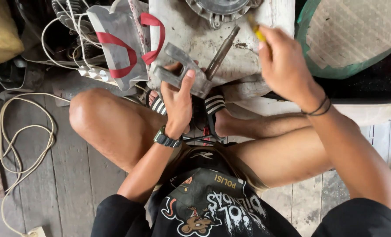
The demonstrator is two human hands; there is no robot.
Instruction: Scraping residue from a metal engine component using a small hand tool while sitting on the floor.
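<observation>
Two hands at a steel shaft on a worn white block, upper centre of the frame.

The left hand (178,98) clamps a grey metal bracket (182,70) between thumb and fingers at the shaft's (222,52) lower-left end. The shaft's long axis slants up to the right. The right hand (283,66) is closed on a yellow-handled tool (255,30) beside its upper tip.

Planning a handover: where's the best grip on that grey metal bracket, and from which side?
Likely the bracket's flat lower bar, from the near side, as the left hand does now: fingers wrap its straight edge, thumb on top. The far end sits against the steel shaft, leaving little room there.
</observation>
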